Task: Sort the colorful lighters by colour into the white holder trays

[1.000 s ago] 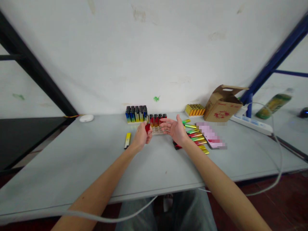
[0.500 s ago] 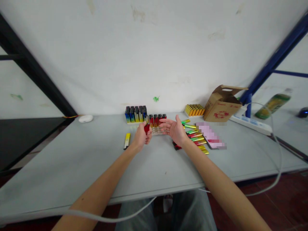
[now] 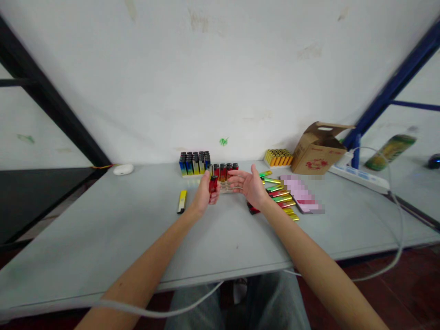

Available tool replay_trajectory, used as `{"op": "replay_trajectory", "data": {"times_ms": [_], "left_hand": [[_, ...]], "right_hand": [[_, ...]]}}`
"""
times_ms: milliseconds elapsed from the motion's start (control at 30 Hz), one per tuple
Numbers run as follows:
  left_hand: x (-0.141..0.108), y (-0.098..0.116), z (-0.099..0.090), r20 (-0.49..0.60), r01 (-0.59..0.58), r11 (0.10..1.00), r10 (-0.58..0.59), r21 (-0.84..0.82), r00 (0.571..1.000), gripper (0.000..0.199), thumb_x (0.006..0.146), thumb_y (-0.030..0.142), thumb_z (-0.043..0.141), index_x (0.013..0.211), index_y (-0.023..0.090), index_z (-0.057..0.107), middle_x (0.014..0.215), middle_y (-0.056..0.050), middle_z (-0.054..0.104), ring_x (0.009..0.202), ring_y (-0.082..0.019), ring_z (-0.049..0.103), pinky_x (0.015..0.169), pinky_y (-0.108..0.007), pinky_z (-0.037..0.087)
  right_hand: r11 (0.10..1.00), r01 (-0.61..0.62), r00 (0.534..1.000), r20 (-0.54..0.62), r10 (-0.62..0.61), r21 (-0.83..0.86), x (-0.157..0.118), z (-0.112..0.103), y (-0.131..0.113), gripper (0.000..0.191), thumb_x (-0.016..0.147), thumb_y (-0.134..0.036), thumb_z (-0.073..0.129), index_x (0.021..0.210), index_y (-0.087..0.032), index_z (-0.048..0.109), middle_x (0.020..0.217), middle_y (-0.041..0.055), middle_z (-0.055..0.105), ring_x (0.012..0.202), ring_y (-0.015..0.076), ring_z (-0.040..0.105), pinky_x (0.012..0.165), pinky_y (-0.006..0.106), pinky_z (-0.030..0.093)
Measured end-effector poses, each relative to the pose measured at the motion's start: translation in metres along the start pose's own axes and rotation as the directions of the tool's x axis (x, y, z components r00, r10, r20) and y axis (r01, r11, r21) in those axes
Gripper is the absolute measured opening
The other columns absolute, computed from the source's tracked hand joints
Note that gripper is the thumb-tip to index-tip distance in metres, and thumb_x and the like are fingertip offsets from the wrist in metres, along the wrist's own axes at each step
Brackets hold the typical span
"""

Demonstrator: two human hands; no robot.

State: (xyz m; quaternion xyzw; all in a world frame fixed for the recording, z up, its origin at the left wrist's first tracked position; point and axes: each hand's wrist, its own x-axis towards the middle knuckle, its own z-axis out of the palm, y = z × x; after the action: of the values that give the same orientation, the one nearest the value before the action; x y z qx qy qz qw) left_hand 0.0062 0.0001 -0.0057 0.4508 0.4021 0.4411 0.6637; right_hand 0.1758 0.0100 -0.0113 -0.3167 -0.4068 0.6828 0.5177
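Note:
My left hand [image 3: 204,195] is closed around a red lighter [image 3: 213,184], held upright with its black top showing. My right hand [image 3: 250,187] holds nothing, its fingers apart and the palm turned toward the left hand. Between and behind the hands is a pale tray [image 3: 225,186] with a row of red lighters [image 3: 222,172] standing at its back. A block of blue and yellow lighters [image 3: 194,164] stands to the left of it. Red, green and gold lighters [image 3: 282,199] lie beside my right wrist. One yellow lighter [image 3: 182,200] lies left of my left hand.
Orange-yellow lighters [image 3: 277,157] stand at the back right beside an open cardboard box [image 3: 318,151]. A pink phone-like object [image 3: 301,195], a power strip [image 3: 360,178] with a white cable, a bottle [image 3: 390,152] and a white case [image 3: 123,170] are also on the table.
The red lighter in my left hand has turned upright and shifted slightly right and down, with more of it showing. My right hand has barely moved.

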Motion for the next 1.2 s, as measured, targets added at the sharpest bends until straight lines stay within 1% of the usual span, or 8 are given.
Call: {"op": "replay_trajectory", "data": {"times_ms": [333, 533, 633, 767, 933, 1033, 1100, 1200], "left_hand": [[-0.002, 0.002, 0.000, 0.066, 0.016, 0.987, -0.005, -0.158, 0.998, 0.059, 0.091, 0.064, 0.022, 0.068, 0.017, 0.051, 0.046, 0.004, 0.038, 0.035, -0.008, 0.033, 0.036, -0.019, 0.026], [-0.003, 0.006, 0.000, 0.055, 0.011, 0.981, 0.000, -0.194, 0.998, 0.054, 0.093, 0.057, 0.023, 0.072, 0.017, 0.053, 0.051, 0.000, 0.049, 0.039, -0.011, 0.044, 0.039, -0.022, 0.034], [-0.002, 0.004, -0.001, 0.052, 0.019, 0.981, -0.009, -0.191, 0.999, 0.038, 0.090, 0.046, 0.036, 0.075, 0.016, 0.054, 0.054, -0.002, 0.055, 0.042, -0.013, 0.051, 0.040, -0.023, 0.036], [-0.001, 0.001, -0.003, 0.064, -0.016, 0.982, 0.028, -0.190, 0.998, 0.010, 0.079, 0.024, 0.053, 0.078, 0.015, 0.057, 0.058, -0.002, 0.060, 0.047, -0.014, 0.057, 0.045, -0.023, 0.041], [-0.001, 0.005, -0.006, 0.092, -0.034, 0.981, 0.052, -0.190, 0.994, 0.013, 0.078, 0.022, 0.054, 0.078, 0.012, 0.063, 0.067, -0.007, 0.067, 0.059, -0.017, 0.064, 0.056, -0.028, 0.048], [0.001, 0.009, -0.009, -0.001, -0.150, 0.969, 0.153, -0.196, 0.988, 0.012, 0.077, 0.020, 0.059, 0.082, 0.011, 0.067, 0.078, -0.009, 0.070, 0.070, -0.017, 0.066, 0.064, -0.028, 0.050], [0.004, 0.010, -0.012, -0.108, -0.269, 0.944, 0.252, -0.192, 0.962, 0.014, 0.076, 0.019, 0.065, 0.087, 0.012, 0.068, 0.084, -0.007, 0.070, 0.077, -0.015, 0.066, 0.069, -0.027, 0.050], [0.010, 0.009, -0.019, -0.216, -0.385, 0.914, 0.353, -0.129, 0.910, 0.020, 0.076, 0.024, 0.069, 0.093, 0.013, 0.068, 0.079, -0.004, 0.069, 0.080, -0.014, 0.066, 0.076, -0.028, 0.050]], "right_hand": [[1.000, -0.004, 1.000, -0.016, 0.004, 0.012, 0.000, 0.001, -0.001, 0.079, 0.096, -0.060, 0.007, 0.090, -0.015, 0.072, 0.078, 0.0087, 0.070, 0.065, 0.0162, 0.060, 0.062, 0.028, 0.045], [0.999, -0.005, 0.999, -0.034, 0.006, 0.036, -0.002, 0.004, -0.005, 0.077, 0.095, -0.061, 0.009, 0.091, -0.016, 0.071, 0.094, 0.0122, 0.072, 0.079, 0.0195, 0.064, 0.074, 0.033, 0.048], [0.998, -0.004, 0.999, -0.042, 0.007, 0.060, -0.003, 0.006, -0.006, 0.077, 0.095, -0.060, 0.008, 0.091, -0.016, 0.070, 0.097, 0.0125, 0.073, 0.087, 0.0204, 0.065, 0.081, 0.034, 0.048], [0.995, -0.006, 0.999, -0.031, 0.009, 0.103, -0.003, 0.007, -0.006, 0.077, 0.095, -0.061, 0.009, 0.092, -0.015, 0.070, 0.098, 0.0124, 0.073, 0.092, 0.0213, 0.066, 0.086, 0.035, 0.048], [0.994, -0.013, 0.999, -0.039, 0.017, 0.107, -0.004, 0.007, -0.008, 0.076, 0.095, -0.061, 0.009, 0.092, -0.016, 0.070, 0.098, 0.0129, 0.073, 0.091, 0.0214, 0.066, 0.089, 0.037, 0.047], [0.997, -0.014, 0.998, -0.064, 0.018, 0.070, -0.003, 0.006, -0.007, 0.076, 0.095, -0.060, 0.008, 0.091, -0.016, 0.070, 0.097, 0.0123, 0.073, 0.089, 0.0209, 0.065, 0.085, 0.035, 0.047], [0.999, -0.007, 0.997, -0.075, 0.010, 0.033, -0.002, 0.005, -0.006, 0.076, 0.095, -0.061, 0.009, 0.090, -0.017, 0.071, 0.096, 0.0116, 0.072, 0.086, 0.0203, 0.064, 0.081, 0.033, 0.047], [1.000, 0.008, 0.997, -0.072, -0.008, -0.004, -0.001, 0.003, -0.005, 0.076, 0.094, -0.062, 0.010, 0.089, -0.018, 0.072, 0.095, 0.0106, 0.071, 0.083, 0.0195, 0.063, 0.076, 0.031, 0.046]]}}
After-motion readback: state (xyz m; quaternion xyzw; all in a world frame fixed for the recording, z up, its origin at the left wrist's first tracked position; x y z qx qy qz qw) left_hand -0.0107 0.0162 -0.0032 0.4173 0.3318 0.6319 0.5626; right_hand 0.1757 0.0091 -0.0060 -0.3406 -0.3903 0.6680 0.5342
